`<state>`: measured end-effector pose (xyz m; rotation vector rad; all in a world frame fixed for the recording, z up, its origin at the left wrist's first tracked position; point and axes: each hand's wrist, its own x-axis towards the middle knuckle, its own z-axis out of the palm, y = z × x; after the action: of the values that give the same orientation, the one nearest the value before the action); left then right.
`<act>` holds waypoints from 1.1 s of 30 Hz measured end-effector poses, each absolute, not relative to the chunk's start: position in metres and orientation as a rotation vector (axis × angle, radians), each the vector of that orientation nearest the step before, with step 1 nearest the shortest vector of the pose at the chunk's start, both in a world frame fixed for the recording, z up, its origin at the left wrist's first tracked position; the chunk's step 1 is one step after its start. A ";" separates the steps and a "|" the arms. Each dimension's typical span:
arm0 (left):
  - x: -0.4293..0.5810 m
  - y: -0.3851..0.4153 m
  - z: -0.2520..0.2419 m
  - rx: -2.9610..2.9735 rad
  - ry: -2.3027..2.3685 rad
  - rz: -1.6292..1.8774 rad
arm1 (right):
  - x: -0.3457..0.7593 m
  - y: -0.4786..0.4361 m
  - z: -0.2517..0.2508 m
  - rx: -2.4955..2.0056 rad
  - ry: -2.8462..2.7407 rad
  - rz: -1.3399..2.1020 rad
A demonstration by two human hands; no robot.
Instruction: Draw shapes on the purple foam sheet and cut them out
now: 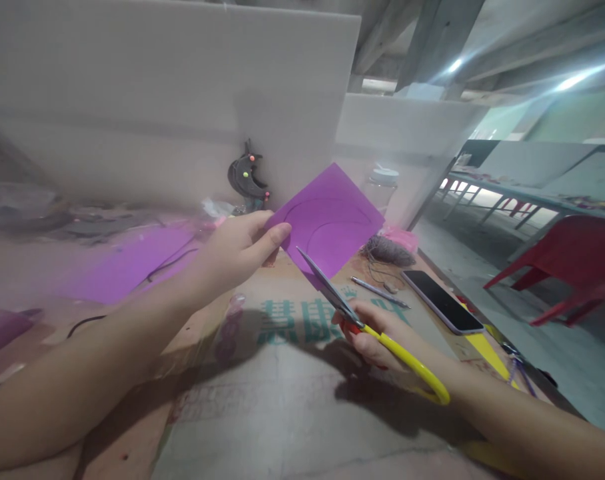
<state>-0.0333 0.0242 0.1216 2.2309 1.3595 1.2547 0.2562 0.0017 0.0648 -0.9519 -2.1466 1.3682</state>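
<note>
Pinched between the thumb and fingers of my left hand (245, 247) is the left corner of a purple sheet (332, 217), raised above the table. Dark curved lines are drawn on its face. My right hand (375, 333) is closed round the scissors (360, 325), which have yellow and red handles. Their blades point up and left, across the sheet's lower edge, with the tip near my left thumb. Whether the blades touch the sheet I cannot tell.
A phone (442, 301), a pen (381, 292) and grey yarn (390, 251) lie on the right. Behind stand a lidded jar (382, 187) and a dark crescent with pins (245, 179). More purple sheet (127, 263) lies left. A red chair (572, 260) stands beyond.
</note>
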 end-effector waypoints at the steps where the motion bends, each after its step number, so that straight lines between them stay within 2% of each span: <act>1: -0.033 0.024 0.122 2.229 1.359 1.253 | 0.256 0.002 0.065 -0.941 -2.151 1.362; 9: -0.033 0.025 0.122 2.187 1.353 1.238 | 0.254 0.002 0.063 -0.928 -2.081 1.443; 18: -0.032 0.026 0.122 2.161 1.321 1.247 | 0.256 0.003 0.059 -0.872 -2.090 1.297; 33: -0.032 0.027 0.121 2.122 1.334 1.231 | 0.254 0.001 0.061 -0.884 -2.037 1.378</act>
<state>-0.0319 0.0265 0.1213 2.1216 1.3339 1.2310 0.2540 0.0007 0.0615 -0.8837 -2.0374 1.3782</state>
